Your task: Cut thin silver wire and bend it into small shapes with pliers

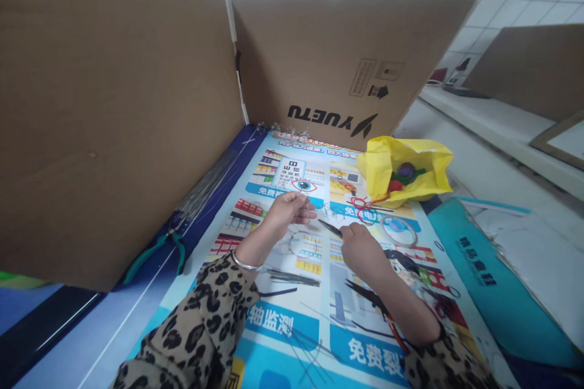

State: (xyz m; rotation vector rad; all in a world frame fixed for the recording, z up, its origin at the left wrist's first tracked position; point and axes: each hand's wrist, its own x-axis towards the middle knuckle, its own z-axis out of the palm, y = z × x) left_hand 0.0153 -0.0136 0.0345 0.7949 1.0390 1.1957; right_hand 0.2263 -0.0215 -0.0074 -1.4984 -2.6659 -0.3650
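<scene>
The right grip (362,249) is clamped on a slim, dark pointed tool (331,228), whose tapering tip angles out toward the left grip (291,209), near but apart from it. The left grip has its thumb and curled fingers drawn close; I cannot tell whether something fine is pinched between them. Just below the left grip lies a bundle of thin, straight dark rods (294,278), and nearer the body, hair-thin wires (308,352) cross loosely. Below the right grip, dark-bladed scissors (367,295) with a reddish handle are partly hidden by the forearm. Beyond the right grip, a creased yellow paper bag (378,161) holds fuzzy purple, red and green balls, with soft red yarn (365,211) looping from its mouth; a smooth, pale ring (401,245) lies closer. Well left of the left grip rest teal-handled pliers (146,257) and a sheaf of grey wires (207,188). A glossy printed sheet (264,358) covers the surface, and matte brown cardboard (319,55) stands behind.
</scene>
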